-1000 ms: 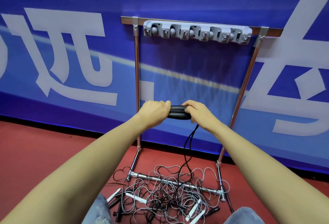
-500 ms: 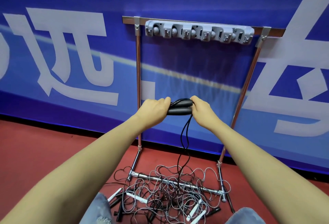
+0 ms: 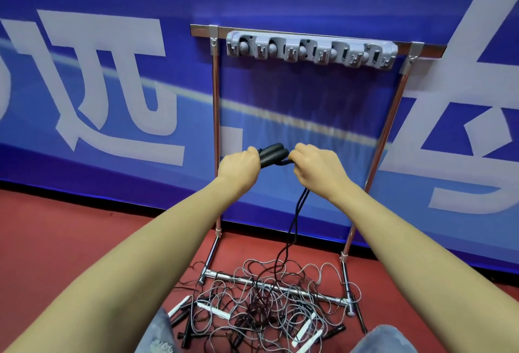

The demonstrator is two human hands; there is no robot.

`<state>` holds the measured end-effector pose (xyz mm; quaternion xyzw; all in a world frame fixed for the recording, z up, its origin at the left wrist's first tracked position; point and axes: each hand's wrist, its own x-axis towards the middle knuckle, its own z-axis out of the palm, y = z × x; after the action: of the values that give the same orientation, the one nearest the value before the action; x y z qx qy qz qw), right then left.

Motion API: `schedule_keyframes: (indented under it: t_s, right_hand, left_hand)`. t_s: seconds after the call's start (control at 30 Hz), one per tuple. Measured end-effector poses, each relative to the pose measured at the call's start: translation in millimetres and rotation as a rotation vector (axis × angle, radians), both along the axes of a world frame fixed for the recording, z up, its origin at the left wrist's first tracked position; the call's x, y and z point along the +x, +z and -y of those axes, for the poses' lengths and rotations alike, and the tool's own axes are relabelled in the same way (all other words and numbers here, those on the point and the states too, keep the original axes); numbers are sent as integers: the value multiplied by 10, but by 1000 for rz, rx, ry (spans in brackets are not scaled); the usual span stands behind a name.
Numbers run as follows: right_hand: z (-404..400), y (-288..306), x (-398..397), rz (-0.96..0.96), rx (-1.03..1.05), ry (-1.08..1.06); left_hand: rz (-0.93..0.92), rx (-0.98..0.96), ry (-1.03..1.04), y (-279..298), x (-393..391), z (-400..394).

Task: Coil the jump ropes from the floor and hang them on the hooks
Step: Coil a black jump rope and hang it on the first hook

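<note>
In front of the chrome tube rack (image 3: 215, 139), the left hand (image 3: 238, 169) grips the two black foam jump rope handles (image 3: 273, 153) together, and the right hand (image 3: 316, 170) pinches the black cord (image 3: 295, 220) at their ends. That cord trails into the tangled rope pile (image 3: 261, 305) at the rack's base. The grey plastic hook strip (image 3: 311, 49) holds nothing, so pretty much everything's left.

shiny metal rack (image 3: 215, 128), grey plastic hooks (image 3: 311, 49), matt blk handles (image 3: 273, 153)

Both arms outstretched, left hand (image 3: 238, 167), right hand (image 3: 314, 169), fingers curled
</note>
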<state>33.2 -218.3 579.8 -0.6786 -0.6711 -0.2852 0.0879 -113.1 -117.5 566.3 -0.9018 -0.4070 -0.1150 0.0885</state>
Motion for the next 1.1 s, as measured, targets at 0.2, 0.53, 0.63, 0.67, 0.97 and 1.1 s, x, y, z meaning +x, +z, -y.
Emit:
schedule_keyframes:
  t_s: [0.2, 0.53, 0.63, 0.67, 0.97, 1.1]
  right_hand:
    - [-33, 78, -41, -483, 130, -45]
    - [-125, 89, 119, -1051, -51, -116]
    - [-74, 52, 114, -1108, 1, -68]
    - [-59, 45, 110, -1079, 4, -51]
    - [-1, 54, -41, -1248, -160, 18]
    - [85, 12, -108, -1201, -272, 71]
  left_hand:
    - [-211, 137, -214, 79, -82, -76]
    - [-21, 397, -693, 145, -186, -94]
    - [92, 429, -670, 188, -171, -42]
    - [134, 409, -637, 208, -162, -6]
    - [235, -4, -92, 195, 146, 294]
    - [177, -63, 62, 170, 175, 194]
